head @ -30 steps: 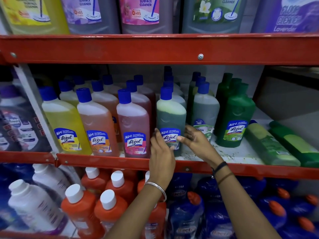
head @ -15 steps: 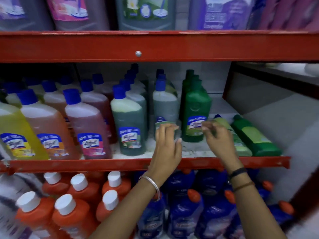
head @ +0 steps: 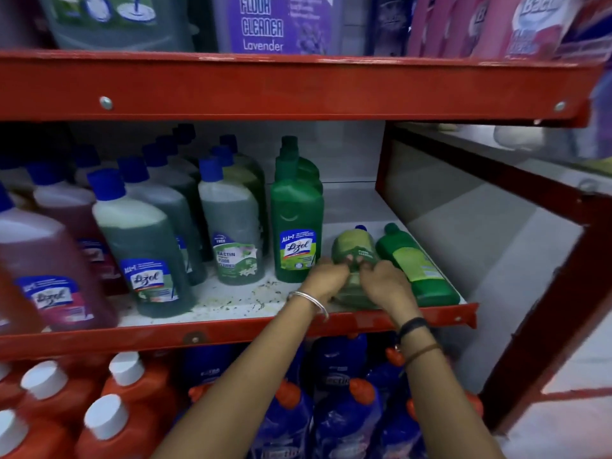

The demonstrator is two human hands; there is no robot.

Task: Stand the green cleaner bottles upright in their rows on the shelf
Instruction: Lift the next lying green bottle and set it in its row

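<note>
At the right end of the red metal shelf (head: 443, 314), both of a person's hands are closing on a pale green translucent plastic cleaner bottle with a blue cap (head: 355, 251), which is lying on its side just right of an upright dark green opaque bottle with a Lizol label (head: 296, 226). The lying bottle's long axis is running away from the person, its base at the shelf's front lip and its cap pointing towards the back wall. The left hand (head: 326, 279) is gripping the bottle's left flank near the base, and the right hand (head: 385, 283) is gripping the right flank opposite, fingers curled over the top; neither is nearer than the other. Raising the bottle appears to call for lifting the far, capped end up over the base. Touching it on the right, a second dark green opaque bottle with a pale green label (head: 417, 270) is lying the same way, untouched. The hands are covering the held bottle's lower half, so whether its base is resting on the shelf or is already raised cannot be told. Its label is blurred, and the rows behind the upright green bottle are largely hidden.
</note>
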